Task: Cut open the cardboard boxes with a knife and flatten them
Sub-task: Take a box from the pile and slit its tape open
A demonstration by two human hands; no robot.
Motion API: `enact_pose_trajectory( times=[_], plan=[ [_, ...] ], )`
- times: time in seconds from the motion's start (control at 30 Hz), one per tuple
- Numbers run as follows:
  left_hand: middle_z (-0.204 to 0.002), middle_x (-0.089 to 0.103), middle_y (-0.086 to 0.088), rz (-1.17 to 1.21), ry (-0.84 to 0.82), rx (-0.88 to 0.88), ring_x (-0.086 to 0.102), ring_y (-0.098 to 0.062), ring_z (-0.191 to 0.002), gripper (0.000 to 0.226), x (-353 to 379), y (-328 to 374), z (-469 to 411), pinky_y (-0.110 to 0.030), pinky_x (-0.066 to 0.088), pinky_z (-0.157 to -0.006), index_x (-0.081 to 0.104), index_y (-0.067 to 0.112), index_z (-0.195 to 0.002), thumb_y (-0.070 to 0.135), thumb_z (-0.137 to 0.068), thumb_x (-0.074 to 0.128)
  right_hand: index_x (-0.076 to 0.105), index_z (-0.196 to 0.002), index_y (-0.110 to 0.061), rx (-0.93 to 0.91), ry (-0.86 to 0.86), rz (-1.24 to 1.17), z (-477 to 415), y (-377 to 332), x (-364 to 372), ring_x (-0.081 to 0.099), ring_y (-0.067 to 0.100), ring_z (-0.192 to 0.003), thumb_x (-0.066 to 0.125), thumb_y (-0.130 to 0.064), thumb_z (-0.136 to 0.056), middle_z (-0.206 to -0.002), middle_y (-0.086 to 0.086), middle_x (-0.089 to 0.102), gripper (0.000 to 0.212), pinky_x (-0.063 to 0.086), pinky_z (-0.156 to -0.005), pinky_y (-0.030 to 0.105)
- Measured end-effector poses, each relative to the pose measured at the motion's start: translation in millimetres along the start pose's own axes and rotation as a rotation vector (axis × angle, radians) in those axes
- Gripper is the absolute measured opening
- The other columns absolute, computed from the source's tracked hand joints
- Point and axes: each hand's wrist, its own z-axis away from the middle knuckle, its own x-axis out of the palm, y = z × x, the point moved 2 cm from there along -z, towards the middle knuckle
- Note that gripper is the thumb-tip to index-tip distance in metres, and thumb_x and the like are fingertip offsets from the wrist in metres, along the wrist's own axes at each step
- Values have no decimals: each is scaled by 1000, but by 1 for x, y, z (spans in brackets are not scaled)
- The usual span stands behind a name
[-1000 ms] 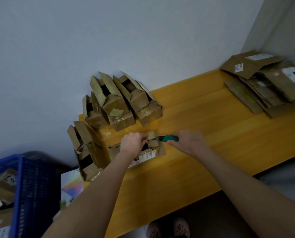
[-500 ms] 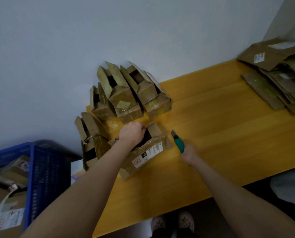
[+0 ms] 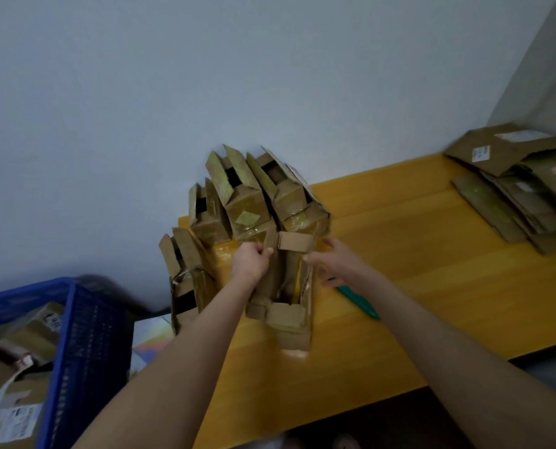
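Hands frame an opened box (image 3: 288, 314) near the worktop's (image 3: 432, 286) left end: the left hand (image 3: 250, 258) grips its left wall, while the right hand (image 3: 339, 264), fingers spread, touches its right wall. A green knife (image 3: 358, 300) lies just beside the box. Bare wood runs right to flattened boxes (image 3: 513, 192) at the far edge.

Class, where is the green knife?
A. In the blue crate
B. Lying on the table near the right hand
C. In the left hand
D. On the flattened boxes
B: the knife lies flat on the table, just beside the open right hand.
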Motion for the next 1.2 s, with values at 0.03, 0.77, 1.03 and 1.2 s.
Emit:
enact_pose_trajectory(
  times=[0.03, 0.77, 1.03, 1.2],
  plan=[
    [-94, 66, -6, 85, -14, -25, 64, -22, -91, 22, -1, -2, 2, -40, 55, -86, 67, 12, -104, 28, -99, 53, 26, -151, -21, -1, 18, -33, 0, -1, 3, 64, 20, -93, 65, -18, -89, -134, 11, 53, 73, 57, -64, 29],
    [-96, 70, -9, 210, -272, 194, 65, -23, -94, 17, -45, 0, 34, -46, 52, -93, 72, 19, -99, 25, -97, 56, 61, -107, -17, -397, 364, 938, 33, -23, 10, 60, 22, -86, 34, -34, -103, -92, 2, 64, 32, 50, -77, 36],
    [-149, 42, -6, 150, 339, 105, 39, -26, -137, 84, -51, -1, 41, -49, 39, -109, 30, 19, -151, 41, -82, 73, 52, -74, -18, -451, 574, 518, 33, -14, -4, 52, 17, -66, 39, -28, -103, -74, 3, 56, 33, 42, -59, 29],
    [-151, 36, -15, 625, -27, -189, 38, -33, -136, 101, -19, -22, 58, -46, 37, -110, 17, 9, -152, 37, -78, 79, 55, -79, -13, -414, 692, 461, 41, -11, -13, 45, 10, -58, 38, -24, -103, -70, 0, 52, 32, 30, -50, 23]
  ],
)
